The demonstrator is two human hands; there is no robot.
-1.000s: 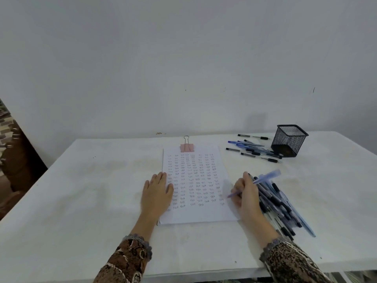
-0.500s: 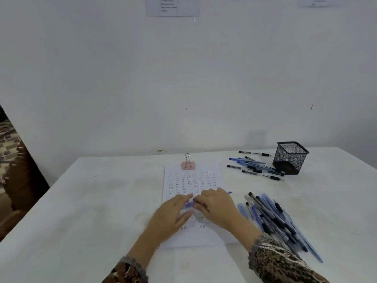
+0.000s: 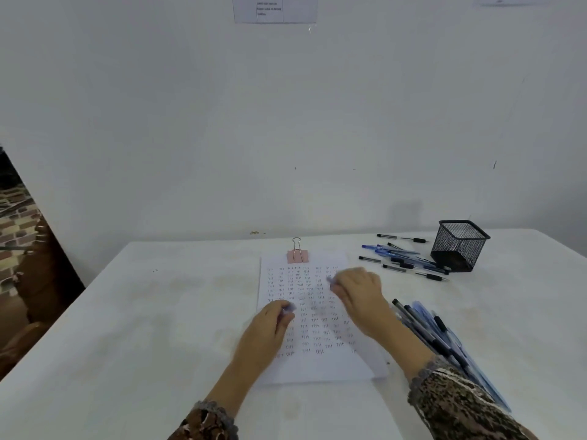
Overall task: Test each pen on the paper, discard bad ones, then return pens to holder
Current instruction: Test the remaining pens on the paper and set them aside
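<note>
Currently both hands are over the paper (image 3: 317, 366), apart from each other, and both are blurred. The left hand (image 3: 268, 328) is over the sheet's left edge, its fingers curled, pinching a small bluish piece (image 3: 289, 308) at the fingertips; what the piece is cannot be made out. The right hand (image 3: 360, 293) is further up and to the right, over the upper right part of the sheet, fingers curled round a blue pen (image 3: 330, 280), of which only a short blurred end shows past the fingers. Whether either hand touches the sheet cannot be told.

The paper lies flat on the white tabletop (image 3: 143, 312), covered in rows of small written marks, with a pink binder clip (image 3: 297, 256) on its top edge. A pile of pens (image 3: 428, 331), black and blue, lies just right of the sheet, partly hidden under the right forearm and its patterned sleeve (image 3: 454, 404). The black mesh holder (image 3: 460, 246) stands upright near the tabletop's far right corner, and a smaller group of loose pens (image 3: 400, 258) lies just beside it on its left, between it and the sheet. A printed notice (image 3: 274, 9) hangs on the wall above
</note>
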